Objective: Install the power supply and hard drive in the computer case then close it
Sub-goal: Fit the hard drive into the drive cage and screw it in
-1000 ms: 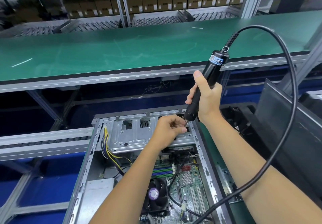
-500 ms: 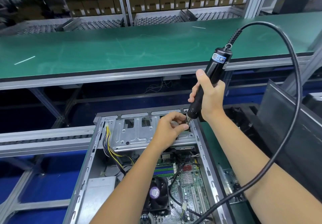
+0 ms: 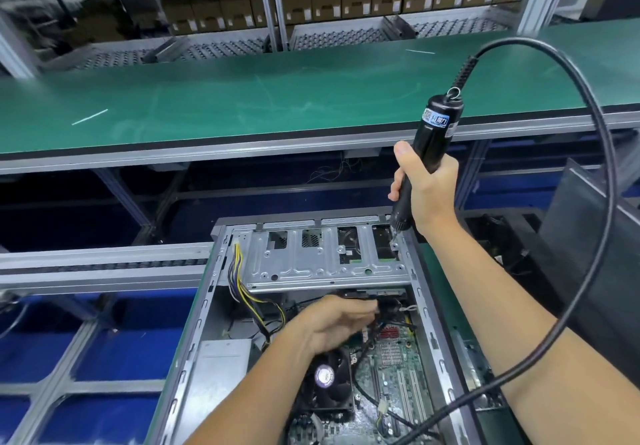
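The open computer case lies on its side below me. At its far end sits the silver drive cage, with the hard drive showing through the cage's cut-outs. The grey power supply sits in the case's near-left corner. My right hand grips a black electric screwdriver, whose tip stands on a screw at the cage's right edge. My left hand hovers, motion-blurred, over the motherboard by the black cables, fingers loosely extended and holding nothing visible.
The screwdriver's thick black cord loops over my right forearm. A dark side panel leans at the right. A green conveyor belt runs across behind the case. A CPU fan and yellow-black wires lie inside.
My left hand let go at the screwdriver tip and drew back toward me over the motherboard. The screwdriver stays on the screw at the cage's right edge.
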Demonstrator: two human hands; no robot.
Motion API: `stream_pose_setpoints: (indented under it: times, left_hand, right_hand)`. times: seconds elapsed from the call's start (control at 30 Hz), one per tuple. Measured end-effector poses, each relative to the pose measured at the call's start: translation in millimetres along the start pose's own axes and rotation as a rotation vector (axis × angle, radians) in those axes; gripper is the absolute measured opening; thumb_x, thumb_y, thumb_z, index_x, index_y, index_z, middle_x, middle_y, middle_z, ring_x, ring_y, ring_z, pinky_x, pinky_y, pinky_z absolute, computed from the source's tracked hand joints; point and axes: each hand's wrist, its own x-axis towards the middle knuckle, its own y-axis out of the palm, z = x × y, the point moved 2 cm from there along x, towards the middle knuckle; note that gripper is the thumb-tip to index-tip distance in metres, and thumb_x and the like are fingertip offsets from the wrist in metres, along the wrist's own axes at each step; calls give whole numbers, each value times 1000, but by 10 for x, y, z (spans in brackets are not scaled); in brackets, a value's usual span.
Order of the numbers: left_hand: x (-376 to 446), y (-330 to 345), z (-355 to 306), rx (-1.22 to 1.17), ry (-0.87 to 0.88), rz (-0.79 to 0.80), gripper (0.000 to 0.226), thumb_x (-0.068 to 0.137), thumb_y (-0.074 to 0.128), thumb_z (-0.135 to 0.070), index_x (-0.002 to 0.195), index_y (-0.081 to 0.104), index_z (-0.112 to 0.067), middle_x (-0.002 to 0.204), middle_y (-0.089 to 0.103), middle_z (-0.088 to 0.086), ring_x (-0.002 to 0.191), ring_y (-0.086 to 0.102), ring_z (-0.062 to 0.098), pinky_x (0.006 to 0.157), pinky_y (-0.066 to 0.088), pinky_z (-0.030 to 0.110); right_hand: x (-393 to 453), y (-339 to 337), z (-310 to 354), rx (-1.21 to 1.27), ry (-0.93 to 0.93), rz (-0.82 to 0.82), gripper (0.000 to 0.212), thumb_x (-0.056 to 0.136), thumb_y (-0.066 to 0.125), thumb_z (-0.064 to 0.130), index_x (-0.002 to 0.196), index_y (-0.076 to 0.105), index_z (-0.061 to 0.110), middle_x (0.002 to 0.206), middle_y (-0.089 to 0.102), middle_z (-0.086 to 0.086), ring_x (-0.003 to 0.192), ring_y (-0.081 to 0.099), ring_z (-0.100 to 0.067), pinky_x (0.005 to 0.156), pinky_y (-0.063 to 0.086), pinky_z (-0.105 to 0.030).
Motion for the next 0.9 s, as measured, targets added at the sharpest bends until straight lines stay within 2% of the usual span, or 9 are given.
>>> stream_pose_setpoints:
  times: [0.07,0.2,0.3,0.43,0.63,0.77,0.9]
  left_hand:
    - [23,79,15,-172,112,54,12,66,75,-1,78,75,1,95,69,14,101,62,23,92,51,28]
    - [106,185,40,-326,199,52,11,70,68,3,79,75,3,93,69,15,95,63,24,88,49,28]
    - [169,170,43,-351,207,85,22,69,66,9,90,71,8,102,68,18,97,65,26,90,48,31]
    - [236,137,43,-366,221,71,20,66,62,12,83,71,8,94,67,18,94,61,28,101,44,34]
    - [275,144,51,-381,216,32,12,62,62,12,67,70,6,77,65,15,84,60,26,95,46,32]
    - [314,129,67,-395,217,23,14,61,62,12,74,67,9,83,63,17,87,59,27,99,45,33]
    - [327,130,67,-398,224,31,17,61,63,13,76,69,10,85,66,18,86,64,27,95,48,32]
  right_hand:
    - [-2,-4,2,-4,-5,-3,25,81,69,43,60,63,31,49,53,0,40,50,-21,50,48,-31]
    - [-13,-11,3,-4,-3,-18,24,80,69,43,60,64,31,49,53,-1,40,49,-22,49,48,-32]
    - [2,-12,-2,-21,-20,-13,25,82,69,39,62,61,28,49,53,-2,41,49,-23,48,47,-31]
    - [10,-5,-73,-68,-21,-9,27,86,68,31,64,58,21,49,53,-4,41,49,-25,48,47,-30]
    - [5,15,-157,-91,-6,1,32,86,68,34,60,55,23,48,52,-4,40,48,-25,49,47,-32]
    - [1,9,-154,-100,-12,12,30,83,67,40,62,55,22,48,52,-3,40,49,-23,48,47,-33]
    - [-12,-16,-158,-110,-13,9,32,82,67,42,62,56,21,49,53,-3,40,50,-23,49,47,-34]
